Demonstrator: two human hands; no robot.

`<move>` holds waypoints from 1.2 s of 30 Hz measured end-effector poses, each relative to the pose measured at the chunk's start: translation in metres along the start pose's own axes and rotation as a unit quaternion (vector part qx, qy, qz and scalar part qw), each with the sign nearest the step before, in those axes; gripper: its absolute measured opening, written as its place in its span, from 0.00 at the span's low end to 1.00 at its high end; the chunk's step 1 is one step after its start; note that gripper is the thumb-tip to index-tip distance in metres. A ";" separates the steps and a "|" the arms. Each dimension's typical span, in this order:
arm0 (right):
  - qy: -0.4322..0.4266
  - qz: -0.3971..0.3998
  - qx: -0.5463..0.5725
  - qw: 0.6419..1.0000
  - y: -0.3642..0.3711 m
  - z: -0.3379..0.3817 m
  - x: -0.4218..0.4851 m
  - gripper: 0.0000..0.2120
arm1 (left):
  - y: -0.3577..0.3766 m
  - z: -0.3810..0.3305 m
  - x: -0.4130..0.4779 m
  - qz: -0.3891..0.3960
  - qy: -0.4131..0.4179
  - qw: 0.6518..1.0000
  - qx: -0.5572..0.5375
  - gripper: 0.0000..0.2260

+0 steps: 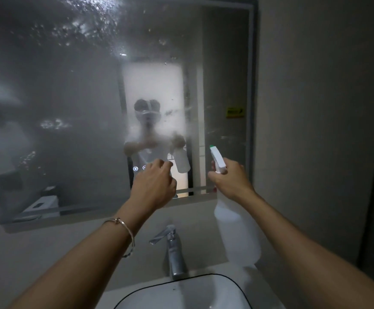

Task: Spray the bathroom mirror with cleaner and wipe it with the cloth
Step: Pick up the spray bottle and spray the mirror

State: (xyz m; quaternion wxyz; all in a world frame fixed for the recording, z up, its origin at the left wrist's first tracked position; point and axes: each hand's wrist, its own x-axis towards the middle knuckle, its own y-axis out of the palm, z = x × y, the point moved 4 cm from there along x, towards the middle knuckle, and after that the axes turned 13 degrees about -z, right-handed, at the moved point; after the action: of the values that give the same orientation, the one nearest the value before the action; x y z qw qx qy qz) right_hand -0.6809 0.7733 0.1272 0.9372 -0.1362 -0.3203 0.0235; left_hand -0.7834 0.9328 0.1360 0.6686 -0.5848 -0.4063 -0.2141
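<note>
Head view: right grip (228,177) wrapped round the spray bottle (237,230) neck, nozzle aimed at the mirror (70,108), near its lower right corner. Left grip (154,186) curled, nothing seen in it, close to the mirror's bottom edge; contact unclear. Mirror misted, droplets up top. No cloth visible. Risk: spray catches the left grip, or unwiped cleaner runs below the mirror onto the faucet (172,246).
</note>
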 end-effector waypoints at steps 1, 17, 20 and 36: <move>0.000 0.002 0.004 1.000 -0.007 -0.002 0.002 0.08 | 0.001 -0.010 0.002 -0.003 0.002 1.000 -0.003 0.18; 0.029 -0.044 -0.004 0.999 -0.078 -0.058 0.037 0.07 | 0.038 -0.080 0.024 0.012 0.034 0.999 -0.041 0.19; 0.031 -0.060 0.008 0.998 -0.089 -0.060 0.045 0.06 | 0.046 -0.088 0.027 0.013 0.041 0.998 -0.047 0.18; 0.093 -0.037 0.008 0.995 -0.109 -0.116 0.027 0.06 | 0.082 -0.133 0.012 0.038 0.069 0.994 -0.071 0.19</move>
State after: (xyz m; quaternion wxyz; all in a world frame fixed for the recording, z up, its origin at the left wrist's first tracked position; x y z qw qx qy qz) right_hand -0.5937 0.6443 0.0846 0.9641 -0.1184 -0.2368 -0.0215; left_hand -0.6752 0.8261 0.0971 0.6594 -0.6297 -0.3209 -0.2565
